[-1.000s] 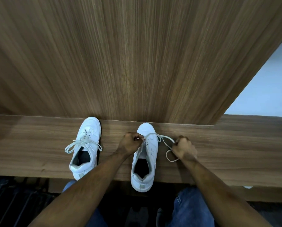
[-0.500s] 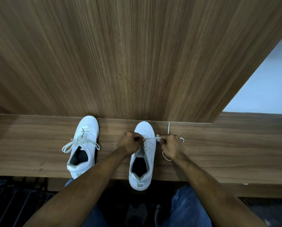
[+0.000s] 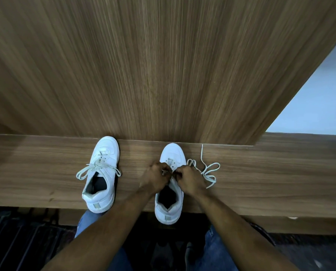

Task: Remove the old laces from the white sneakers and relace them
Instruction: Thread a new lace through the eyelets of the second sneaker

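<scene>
Two white sneakers stand toe-forward on a wooden ledge [image 3: 280, 173]. The left sneaker [image 3: 102, 177] still has its lace threaded, with loose ends spread to both sides. Over the right sneaker [image 3: 172, 153], my left hand [image 3: 155, 176] and my right hand [image 3: 189, 178] meet at the eyelets, fingers curled in a pinch. What they pinch is hidden. A pale loose lace [image 3: 206, 169] lies in loops on the ledge right of this shoe, running back under my right hand.
A tall wood-grain panel [image 3: 163, 65] rises right behind the shoes' toes. A pale wall [image 3: 319, 98] shows at the right. The right sneaker's heel overhangs the ledge's front edge. My knees in blue jeans [image 3: 89, 222] are below, over a dark patterned floor.
My right hand has moved left from the ledge to the right sneaker's eyelets, meeting my left hand. The lace that was pulled taut now lies slack in loops on the ledge.
</scene>
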Tool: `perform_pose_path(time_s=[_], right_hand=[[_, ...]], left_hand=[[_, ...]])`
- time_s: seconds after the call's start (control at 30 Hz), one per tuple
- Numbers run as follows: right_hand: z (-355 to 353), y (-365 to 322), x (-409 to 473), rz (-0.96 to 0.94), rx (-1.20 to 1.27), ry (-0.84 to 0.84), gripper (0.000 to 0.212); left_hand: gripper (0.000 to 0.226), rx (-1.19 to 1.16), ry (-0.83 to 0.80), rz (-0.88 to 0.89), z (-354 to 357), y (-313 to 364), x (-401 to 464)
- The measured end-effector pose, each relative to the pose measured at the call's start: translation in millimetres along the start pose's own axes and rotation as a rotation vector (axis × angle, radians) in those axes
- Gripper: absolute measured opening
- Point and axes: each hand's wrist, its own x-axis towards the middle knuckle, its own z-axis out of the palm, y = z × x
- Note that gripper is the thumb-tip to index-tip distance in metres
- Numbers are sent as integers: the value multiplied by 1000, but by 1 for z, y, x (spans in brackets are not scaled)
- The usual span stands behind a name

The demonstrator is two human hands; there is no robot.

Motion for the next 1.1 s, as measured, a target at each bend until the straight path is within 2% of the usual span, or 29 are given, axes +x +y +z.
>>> perform_pose_path(time_s=[0.1,0.2,0.4,0.5,0.57,0.7,0.8,0.83,0.93,1.1], right_hand=[[8,-1,-11,-22,-58,53,20],[19,-1,-24,-67,-4,61,17],[24,8,-35,157,402,145,2],[19,10,-27,220,471,128,14],[20,10,-26,221,459,91,17],[27,7,-39,166,334,100,26],[29,6,-40,181,330,98,36],[29,5,-38,178,308,92,36],[30,6,-30,165,252,58,29],[27,11,-22,168,293,49,23]], left_hand=[[15,38,42,-16,2,-4,-10],[15,42,66,-40,3,-8,-24],[22,31,82,-61,-2,-14,-47],[20,-30,17,-123,-13,-11,-41],[19,-22,-21,-124,-18,-12,-40],[30,-7,-17,-160,-19,-21,-48],[13,37,-28,-155,-14,-16,-51],[13,85,-37,-126,-11,-13,-48],[31,290,-86,-104,-5,-2,-38],[26,350,-77,-159,1,6,-25]])
